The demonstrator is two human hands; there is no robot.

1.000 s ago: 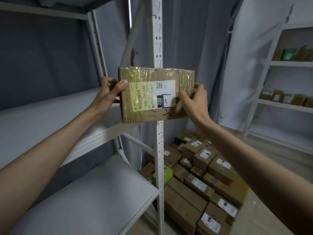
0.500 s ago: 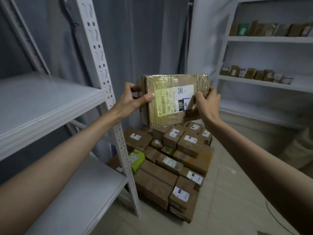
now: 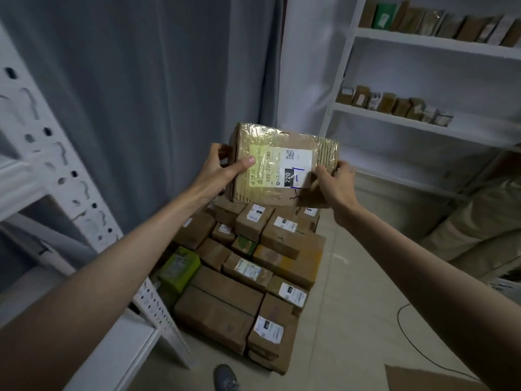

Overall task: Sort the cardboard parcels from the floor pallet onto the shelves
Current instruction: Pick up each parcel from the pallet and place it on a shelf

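Two bare hands are shown closed on a single held parcel [image 3: 283, 165], which is carried at chest height above the pallet stack [image 3: 242, 272]. The left hand [image 3: 217, 172] is clamped on the left edge, thumb laid over the label; the right hand [image 3: 335, 183] is wrapped round the lower right corner. Neither hand is open. Below, the stack is seen largely undiminished, so sorting is judged to be at an early stage. Compared with the frames a second and half a second earlier, the parcel has been swung away from the near left rack [image 3: 84, 210], where it was held against the upright, and is now presented toward the far shelves [image 3: 428, 46]. The grip itself is unchanged; only the heading is altered. The far shelves, already lined with small parcels, are thereby indicated as the probable destination, the near rack having been passed over.
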